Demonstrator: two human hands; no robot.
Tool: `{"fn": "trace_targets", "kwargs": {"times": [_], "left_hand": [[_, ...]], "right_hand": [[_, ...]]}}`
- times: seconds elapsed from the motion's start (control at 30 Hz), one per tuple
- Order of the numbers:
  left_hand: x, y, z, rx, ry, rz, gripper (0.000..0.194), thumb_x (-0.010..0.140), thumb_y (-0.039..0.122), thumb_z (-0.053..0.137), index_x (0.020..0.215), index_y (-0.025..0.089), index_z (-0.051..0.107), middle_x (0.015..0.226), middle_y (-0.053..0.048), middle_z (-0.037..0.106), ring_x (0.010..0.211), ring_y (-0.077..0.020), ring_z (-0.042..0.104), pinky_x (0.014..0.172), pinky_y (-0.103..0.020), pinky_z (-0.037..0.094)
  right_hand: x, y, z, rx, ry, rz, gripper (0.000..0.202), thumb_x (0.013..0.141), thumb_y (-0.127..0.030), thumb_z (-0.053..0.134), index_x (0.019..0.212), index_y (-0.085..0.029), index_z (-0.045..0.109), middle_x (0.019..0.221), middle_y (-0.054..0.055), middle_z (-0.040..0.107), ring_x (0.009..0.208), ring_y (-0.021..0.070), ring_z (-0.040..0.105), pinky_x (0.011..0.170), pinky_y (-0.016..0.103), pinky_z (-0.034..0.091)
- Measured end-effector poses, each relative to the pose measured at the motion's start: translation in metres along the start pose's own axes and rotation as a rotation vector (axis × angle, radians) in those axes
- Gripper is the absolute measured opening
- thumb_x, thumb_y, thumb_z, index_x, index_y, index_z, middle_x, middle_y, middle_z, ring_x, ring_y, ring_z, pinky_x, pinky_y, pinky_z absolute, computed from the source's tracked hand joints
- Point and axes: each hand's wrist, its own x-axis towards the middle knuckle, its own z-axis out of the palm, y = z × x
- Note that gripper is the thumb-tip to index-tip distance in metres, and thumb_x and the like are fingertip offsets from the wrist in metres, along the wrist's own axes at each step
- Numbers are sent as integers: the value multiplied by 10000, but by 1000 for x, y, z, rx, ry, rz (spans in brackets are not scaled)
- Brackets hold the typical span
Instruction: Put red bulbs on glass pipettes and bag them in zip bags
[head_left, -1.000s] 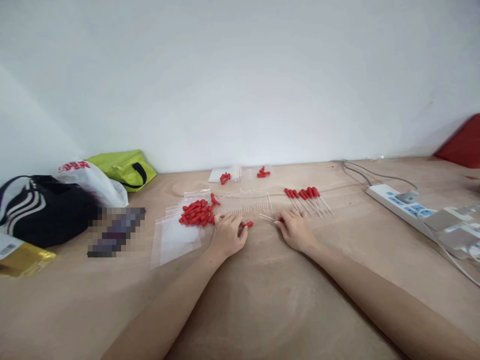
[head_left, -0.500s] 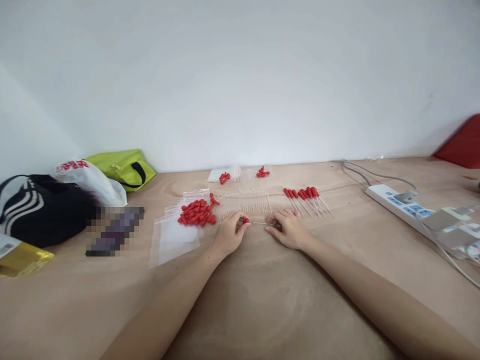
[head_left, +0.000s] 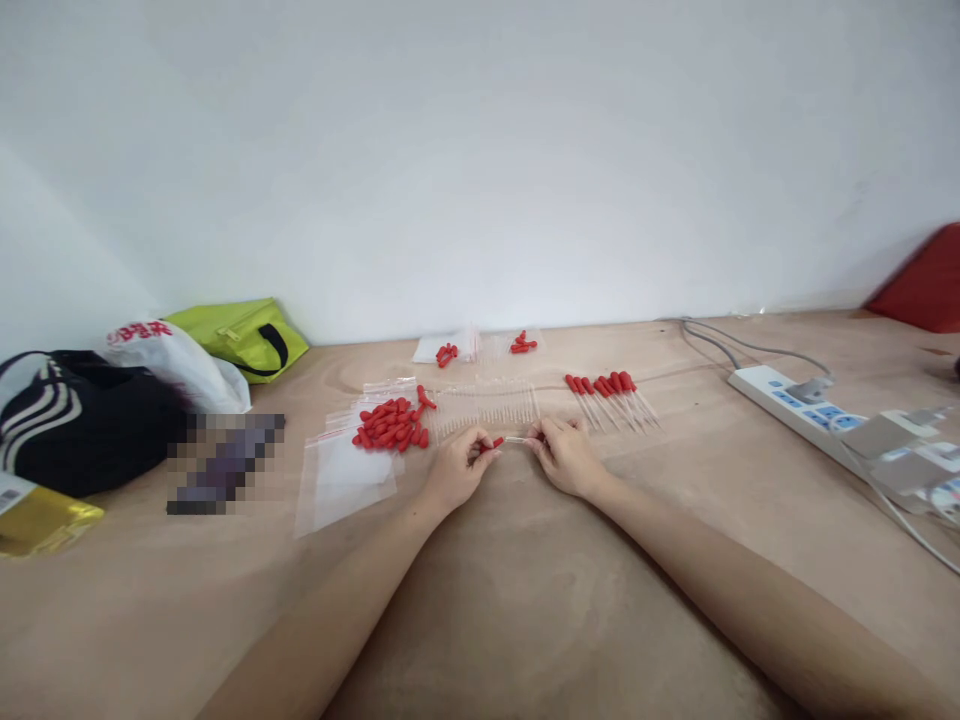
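Between its fingertips my left hand (head_left: 459, 468) pinches a red rubber bulb (head_left: 493, 444). My right hand (head_left: 562, 455) is closed on a thin clear tube (head_left: 516, 440), whose end points at the bulb; whether the two touch is too small to tell. Left of my hands, a heap of red bulbs (head_left: 390, 424) lies on clear zip bags (head_left: 349, 490). Behind my hands are rows of clear tubes (head_left: 495, 402). Several tubes with red bulbs on their ends (head_left: 611, 390) lie to the right.
Two small groups of red bulbs (head_left: 447, 354) lie near the wall. A power strip (head_left: 795, 405) with plugs and cables is at right. A black bag (head_left: 90, 420), white plastic bag (head_left: 187, 365), green pouch (head_left: 247, 338) and gold packet (head_left: 52, 515) are at left.
My right hand has moved slightly left with the tube, closer to the bulb. More of the red bulb now shows beyond my left fingertips.
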Motion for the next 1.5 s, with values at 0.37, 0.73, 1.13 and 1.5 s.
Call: {"fn": "trace_targets", "kwargs": {"times": [0.37,0.73,1.13,1.5], "left_hand": [[0,1,-5,193,-7,183,187,832,215,477,919,169,635,1157,-105,543,877,-177,603,762,-325,502],[-2,4,-9,272,-172,296,227,870,255,421,852,203,641,784,-28,624,756,-151,567,714,-279,429],[-4,3,-2,358,-163,419,153,836,202,446,780,184,587,765,-10,631,752,-141,566,814,-332,328],[0,-1,-5,401,-84,305,129,838,220,474,799,205,595,804,-1,663,788,-152,582,853,-357,282]], "right_hand": [[-1,-2,-3,202,-19,-102,117,845,-270,452,789,-185,509,768,-4,604,661,113,508,742,308,239],[-1,0,-8,202,-82,-142,159,835,-297,472,750,-183,542,730,-3,610,670,117,515,757,307,238],[-6,-11,-10,121,-45,-242,181,849,-252,420,751,-166,545,742,7,625,638,111,498,718,297,220],[-1,-8,-14,-64,-67,-285,217,862,-272,402,844,-185,600,833,45,629,801,162,513,744,317,219]]}}
